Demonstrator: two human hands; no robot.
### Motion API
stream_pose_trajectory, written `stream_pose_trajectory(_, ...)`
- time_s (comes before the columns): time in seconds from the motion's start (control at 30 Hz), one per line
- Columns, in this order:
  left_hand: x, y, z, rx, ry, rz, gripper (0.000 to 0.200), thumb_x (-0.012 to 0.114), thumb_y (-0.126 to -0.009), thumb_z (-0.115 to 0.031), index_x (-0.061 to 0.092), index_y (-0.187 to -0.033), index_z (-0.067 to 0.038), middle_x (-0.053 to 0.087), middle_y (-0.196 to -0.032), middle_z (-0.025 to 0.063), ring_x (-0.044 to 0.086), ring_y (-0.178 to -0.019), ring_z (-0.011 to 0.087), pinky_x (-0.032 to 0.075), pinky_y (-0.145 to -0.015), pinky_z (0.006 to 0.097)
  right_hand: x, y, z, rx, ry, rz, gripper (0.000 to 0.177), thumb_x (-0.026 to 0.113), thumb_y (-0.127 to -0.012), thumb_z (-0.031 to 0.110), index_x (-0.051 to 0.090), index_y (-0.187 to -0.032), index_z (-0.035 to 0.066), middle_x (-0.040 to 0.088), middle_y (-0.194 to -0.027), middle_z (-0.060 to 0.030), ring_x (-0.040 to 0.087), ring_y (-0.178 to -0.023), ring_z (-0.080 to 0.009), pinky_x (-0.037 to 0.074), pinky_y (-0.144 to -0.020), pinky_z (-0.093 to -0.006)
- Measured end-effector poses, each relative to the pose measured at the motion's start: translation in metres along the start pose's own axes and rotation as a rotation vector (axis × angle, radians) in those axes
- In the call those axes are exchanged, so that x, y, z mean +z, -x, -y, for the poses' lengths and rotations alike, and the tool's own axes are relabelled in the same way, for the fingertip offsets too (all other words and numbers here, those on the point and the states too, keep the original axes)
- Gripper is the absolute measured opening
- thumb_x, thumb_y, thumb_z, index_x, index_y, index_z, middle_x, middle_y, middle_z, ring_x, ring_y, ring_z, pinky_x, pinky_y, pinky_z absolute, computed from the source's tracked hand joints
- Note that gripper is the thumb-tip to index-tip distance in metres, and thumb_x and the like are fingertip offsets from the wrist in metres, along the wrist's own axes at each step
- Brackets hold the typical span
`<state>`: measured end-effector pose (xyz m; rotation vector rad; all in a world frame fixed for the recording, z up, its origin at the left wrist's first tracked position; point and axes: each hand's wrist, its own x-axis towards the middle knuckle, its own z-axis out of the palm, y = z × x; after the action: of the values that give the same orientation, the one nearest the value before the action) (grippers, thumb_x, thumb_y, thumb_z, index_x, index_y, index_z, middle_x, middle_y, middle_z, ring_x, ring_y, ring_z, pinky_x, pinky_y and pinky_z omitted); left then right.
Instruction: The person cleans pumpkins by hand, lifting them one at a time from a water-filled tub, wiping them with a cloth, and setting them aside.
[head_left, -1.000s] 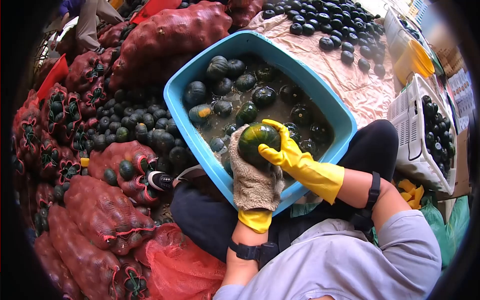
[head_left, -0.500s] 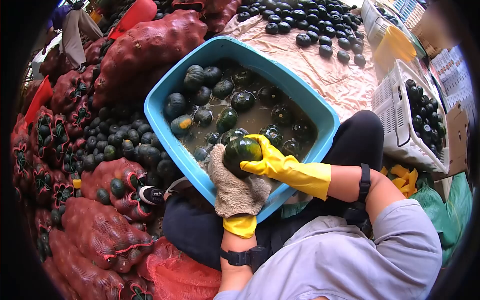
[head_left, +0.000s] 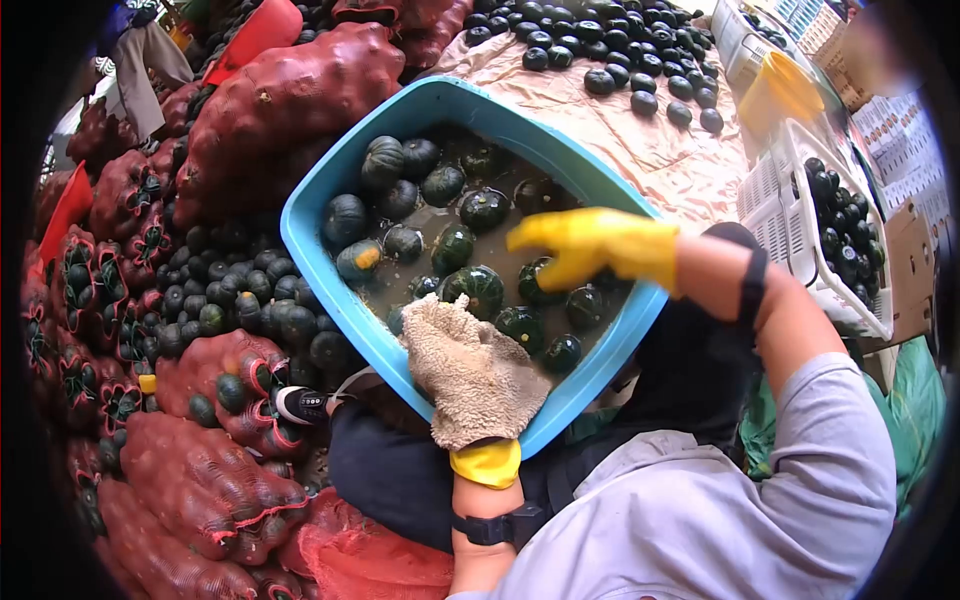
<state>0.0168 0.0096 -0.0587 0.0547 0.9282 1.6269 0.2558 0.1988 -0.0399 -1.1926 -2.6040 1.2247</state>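
Observation:
A beige fleecy cloth [head_left: 465, 375] covers my left hand [head_left: 480, 400] like a mitt, with a yellow glove cuff showing at the wrist. It rests over the near edge of the blue tub [head_left: 375, 340], its fingers hidden. My right hand [head_left: 600, 245], in a long yellow rubber glove, hovers open above the tub, slightly blurred, nothing between its fingers. Dark green pumpkins lie in the murky water. One wet pumpkin [head_left: 473, 290] sits just beyond the cloth, and another pumpkin [head_left: 520, 327] is by its right side. A pumpkin with an orange patch [head_left: 358, 260] lies at the left wall.
Red mesh sacks [head_left: 290, 110] and loose pumpkins [head_left: 240, 285] crowd the left side. Many pumpkins lie on a pale sheet [head_left: 640, 160] behind the tub. A white crate [head_left: 780, 220] of pumpkins stands at right. Another person's legs [head_left: 150, 65] show at upper left.
The pumpkin held between both hands has been let go into the tub. My right hand has lifted away up and to the right; the cloth-covered left hand stays near the rim.

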Motion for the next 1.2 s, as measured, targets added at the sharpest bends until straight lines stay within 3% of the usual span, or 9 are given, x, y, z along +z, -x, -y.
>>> stream_pose_trajectory(0.17, 0.029, 0.013, -0.013, -0.130, 0.078, -0.206, 0.059, 0.053, -0.107, -0.061, 0.053, -0.150, -0.020, 0.056, -0.147, 0.0088, 0.054, -0.133, 0.0350, 0.047, -0.104, 0.0482, 0.130, -0.030, -0.017, -0.057, 0.732, 0.013, 0.069, 0.086, -0.074, 0.022, 0.066, -0.140, 0.015, 0.067, -0.133, -0.0230, 0.061, -0.131, -0.0451, 0.049, -0.111, -0.0533)
stream_pose_trajectory(0.23, 0.018, 0.007, -0.013, -0.190, 0.116, -0.157, 0.061, 0.051, -0.107, -0.063, 0.052, -0.151, -0.020, 0.055, -0.149, 0.0088, 0.054, -0.132, 0.0346, 0.047, -0.105, 0.0478, 0.091, -0.027, 0.014, 0.005, 0.589, 0.259, 0.077, 0.088, -0.073, 0.028, 0.063, -0.145, 0.015, 0.068, -0.131, -0.0237, 0.062, -0.128, -0.0445, 0.049, -0.110, -0.0518)
stream_pose_trajectory(0.43, -0.015, -0.010, 0.017, -0.079, 0.063, 0.071, 0.063, 0.051, -0.106, -0.059, 0.050, -0.152, -0.016, 0.052, -0.154, 0.0121, 0.050, -0.138, 0.0309, 0.042, -0.114, 0.0444, 0.026, 0.061, 0.120, 0.219, -0.544, 0.041, 0.093, 0.093, -0.079, 0.032, 0.050, -0.161, 0.018, 0.062, -0.150, -0.0210, 0.057, -0.142, -0.0342, 0.046, -0.118, -0.0462)
stream_pose_trajectory(0.5, 0.010, 0.015, 0.019, 0.036, -0.124, 0.102, 0.062, 0.052, -0.106, -0.058, 0.050, -0.152, -0.016, 0.052, -0.153, 0.0121, 0.050, -0.138, 0.0308, 0.042, -0.114, 0.0443, 0.083, 0.061, 0.109, -0.359, -0.170, -0.161, 0.082, 0.093, -0.084, 0.035, 0.056, -0.156, 0.019, 0.049, -0.161, -0.0227, 0.047, -0.151, -0.0365, 0.039, -0.124, -0.0452)
stream_pose_trajectory(0.6, 0.046, 0.038, 0.029, 0.349, -0.552, 0.199, 0.061, 0.053, -0.106, -0.057, 0.051, -0.151, -0.015, 0.053, -0.152, 0.0121, 0.051, -0.138, 0.0307, 0.043, -0.115, 0.0443, 0.122, 0.026, 0.091, -0.308, -0.297, -0.679, 0.057, 0.086, -0.093, 0.031, 0.065, -0.143, 0.011, 0.066, -0.145, -0.0145, 0.056, -0.143, -0.0345, 0.042, -0.120, -0.0489)
stream_pose_trajectory(0.67, 0.061, 0.044, 0.031, 0.507, -0.800, 0.285, 0.061, 0.053, -0.105, -0.056, 0.051, -0.150, -0.015, 0.053, -0.152, 0.0121, 0.051, -0.137, 0.0306, 0.043, -0.115, 0.0443, 0.099, 0.018, 0.103, 0.134, -0.745, -0.582, 0.049, 0.082, -0.096, 0.034, 0.068, -0.136, 0.009, 0.067, -0.140, -0.0172, 0.058, -0.139, -0.0348, 0.045, -0.117, -0.0485)
stream_pose_trajectory(0.87, 0.071, 0.047, -0.006, 0.305, -0.951, 0.559, 0.059, 0.056, -0.105, -0.053, 0.052, -0.149, -0.014, 0.055, -0.150, 0.0122, 0.052, -0.137, 0.0303, 0.043, -0.115, 0.0442, 0.136, 0.062, 0.121, -0.477, -0.261, -0.693, 0.058, 0.087, -0.091, 0.027, 0.064, -0.141, 0.010, 0.061, -0.146, -0.0191, 0.054, -0.142, -0.0400, 0.042, -0.121, -0.0502)
stream_pose_trajectory(1.0, 0.070, 0.056, 0.026, 0.460, -0.902, 0.338, 0.058, 0.057, -0.104, -0.052, 0.053, -0.147, -0.013, 0.056, -0.148, 0.0122, 0.053, -0.136, 0.0301, 0.043, -0.116, 0.0442, 0.123, 0.000, 0.090, 0.032, -0.369, -1.091, 0.060, 0.089, -0.087, 0.028, 0.064, -0.137, 0.008, 0.063, -0.144, -0.0188, 0.058, -0.136, -0.0399, 0.045, -0.117, -0.0466)
stream_pose_trajectory(1.2, 0.064, 0.054, 0.007, 0.344, -0.787, 0.355, 0.056, 0.059, -0.104, -0.049, 0.053, -0.146, -0.013, 0.057, -0.146, 0.0123, 0.054, -0.135, 0.0298, 0.043, -0.116, 0.0441, 0.146, 0.051, 0.125, -0.425, -0.287, -0.784, 0.060, 0.091, -0.083, 0.025, 0.069, -0.137, 0.010, 0.065, -0.144, -0.0180, 0.058, -0.139, -0.0375, 0.044, -0.117, -0.0488)
